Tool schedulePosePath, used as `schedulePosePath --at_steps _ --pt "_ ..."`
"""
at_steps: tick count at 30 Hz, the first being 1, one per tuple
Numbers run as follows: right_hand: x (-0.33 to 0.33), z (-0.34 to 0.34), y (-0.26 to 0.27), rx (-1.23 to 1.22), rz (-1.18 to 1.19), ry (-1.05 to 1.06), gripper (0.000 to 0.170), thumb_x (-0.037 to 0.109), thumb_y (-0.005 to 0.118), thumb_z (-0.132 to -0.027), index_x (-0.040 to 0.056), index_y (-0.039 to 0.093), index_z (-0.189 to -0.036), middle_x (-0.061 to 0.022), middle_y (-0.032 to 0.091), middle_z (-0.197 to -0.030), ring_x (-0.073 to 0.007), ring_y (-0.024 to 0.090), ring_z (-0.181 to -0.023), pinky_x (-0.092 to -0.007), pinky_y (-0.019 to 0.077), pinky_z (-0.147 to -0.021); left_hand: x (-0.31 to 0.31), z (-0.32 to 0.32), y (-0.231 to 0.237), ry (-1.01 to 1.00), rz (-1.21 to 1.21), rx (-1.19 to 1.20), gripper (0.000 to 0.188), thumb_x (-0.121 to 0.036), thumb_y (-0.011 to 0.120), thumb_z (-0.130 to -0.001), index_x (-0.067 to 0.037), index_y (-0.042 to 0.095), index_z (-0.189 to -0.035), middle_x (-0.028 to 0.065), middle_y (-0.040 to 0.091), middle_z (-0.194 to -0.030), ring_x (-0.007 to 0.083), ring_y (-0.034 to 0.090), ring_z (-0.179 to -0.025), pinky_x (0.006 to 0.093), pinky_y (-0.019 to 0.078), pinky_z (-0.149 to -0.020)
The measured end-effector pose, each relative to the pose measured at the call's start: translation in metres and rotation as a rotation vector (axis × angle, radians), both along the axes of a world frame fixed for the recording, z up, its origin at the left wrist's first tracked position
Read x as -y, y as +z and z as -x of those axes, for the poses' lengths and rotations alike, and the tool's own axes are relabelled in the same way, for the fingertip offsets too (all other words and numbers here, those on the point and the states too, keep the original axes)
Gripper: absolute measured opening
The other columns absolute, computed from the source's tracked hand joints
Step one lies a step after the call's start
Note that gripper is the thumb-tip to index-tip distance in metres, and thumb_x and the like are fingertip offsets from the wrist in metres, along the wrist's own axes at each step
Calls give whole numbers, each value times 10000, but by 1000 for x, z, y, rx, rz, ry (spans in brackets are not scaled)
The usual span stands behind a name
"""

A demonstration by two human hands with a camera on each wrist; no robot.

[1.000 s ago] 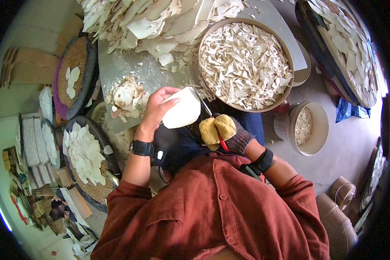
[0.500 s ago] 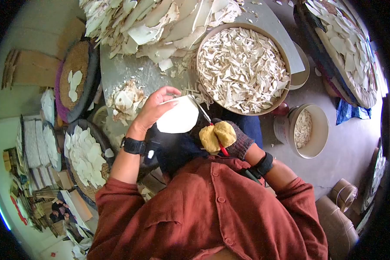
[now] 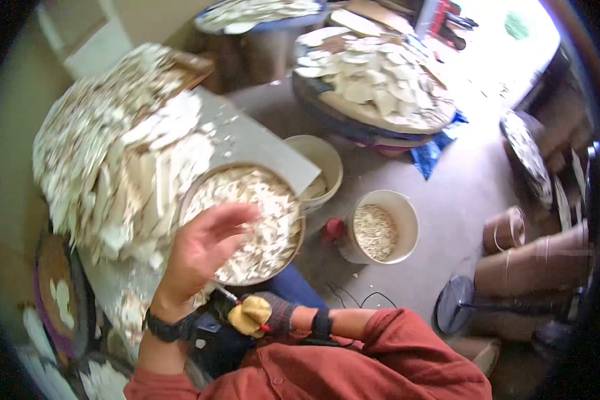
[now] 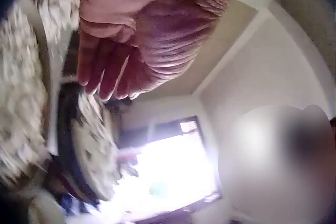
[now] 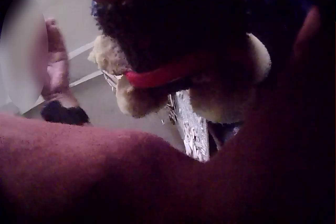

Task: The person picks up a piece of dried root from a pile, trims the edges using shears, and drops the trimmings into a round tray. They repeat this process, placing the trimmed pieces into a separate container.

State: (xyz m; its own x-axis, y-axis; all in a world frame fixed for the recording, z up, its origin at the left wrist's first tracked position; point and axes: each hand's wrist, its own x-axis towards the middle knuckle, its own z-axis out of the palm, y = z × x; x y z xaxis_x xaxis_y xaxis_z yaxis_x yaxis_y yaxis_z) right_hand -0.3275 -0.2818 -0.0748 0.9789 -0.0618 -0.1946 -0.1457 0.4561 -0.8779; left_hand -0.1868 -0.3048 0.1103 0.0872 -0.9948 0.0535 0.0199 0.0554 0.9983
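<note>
My left hand is raised over the round basin of pale chips, blurred in the head view. In the left wrist view its palm shows, fingers extended and nothing held. Low by my lap, my gloved right hand grips red-handled scissors, their metal blade pointing up toward the basin. Yellow foam covers the handles. The right wrist view is dark, but a curved red handle shows between lumps of foam.
A tall heap of pale thin sheets covers the left of the grey table. Beyond the basin stands a white bucket; another bucket with chips is on the floor at right. A round tray piled with sheets stands farther back.
The white sheet in my left hand is gone from it, and that hand has moved up over the basin. The head view has turned right. My right hand still holds the scissors.
</note>
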Motion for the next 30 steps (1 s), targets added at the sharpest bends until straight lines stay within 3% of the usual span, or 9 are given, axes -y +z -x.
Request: schedulePosePath --at_steps 4,6,10,16,18,19,24,26,30 --pt "-26 -5 -85 135 517 -388 379 275 386 -903 25 537 -661 -131 539 -618 -239 541 -598 -353 412 -546 -46 -85 -104 405 -305 611 207 -121 571 -834 33 601 -699 6 572 -644 75 503 -611 222 404 -586" --pt "-10 15 -52 151 138 -210 328 294 430 -889 27 549 -740 -146 583 -730 -261 557 -670 -384 421 -580 -92 -129 -150 560 -501 837 171 -100 595 -784 70 615 -782 114 624 -696 197 586 -652 295 448 -624" --pt "-29 8 -117 336 245 -345 187 95 509 -897 39 555 -1069 -1 582 -995 -134 570 -901 -277 478 -799 -150 -172 -222 917 -416 1317 249 -169 625 -772 27 607 -924 175 584 -947 345 548 -884 391 433 -785" --pt "-49 7 -169 120 -481 -92 216 113 554 -875 47 554 -1081 -33 591 -1028 -130 569 -937 -293 473 -822 -106 -132 -202 1064 -568 1267 358 -261 682 -736 -7 611 -979 199 541 -1003 382 501 -955 431 416 -831" --pt "-24 16 -72 160 149 -115 245 123 595 -849 44 552 -1077 -43 596 -1034 -131 571 -942 -297 470 -830 -110 -136 -209 1132 -455 1323 358 -264 690 -718 -11 618 -961 190 551 -982 372 506 -946 431 423 -825" --pt "-22 17 -55 113 -220 -89 294 125 644 -810 43 548 -1076 -49 599 -1038 -127 564 -963 -296 461 -849 -114 -147 -220 1105 -464 1322 336 -228 684 -705 -23 618 -963 176 558 -972 364 517 -941 432 433 -813" --pt "-19 18 -57 123 165 -36 227 96 620 -830 54 560 -1045 -34 603 -1018 -131 575 -945 -294 466 -843 -133 -149 -198 970 -478 1323 236 -120 633 -680 -54 643 -906 155 596 -917 346 567 -857 422 468 -741" --pt "-28 21 -112 2 -304 -63 200 91 607 -839 43 561 -1028 -45 606 -1013 -133 577 -936 -297 469 -834 -145 -156 -204 1000 -492 1236 222 -115 622 -686 -57 645 -899 155 606 -889 341 578 -824 414 471 -713" --pt "-30 18 -87 111 -199 56 152 109 587 -844 32 568 -974 -62 609 -947 -160 583 -877 -304 470 -801 -156 -167 -213 1082 -466 1051 219 -122 609 -713 -47 630 -918 158 618 -808 335 593 -763 403 470 -659"
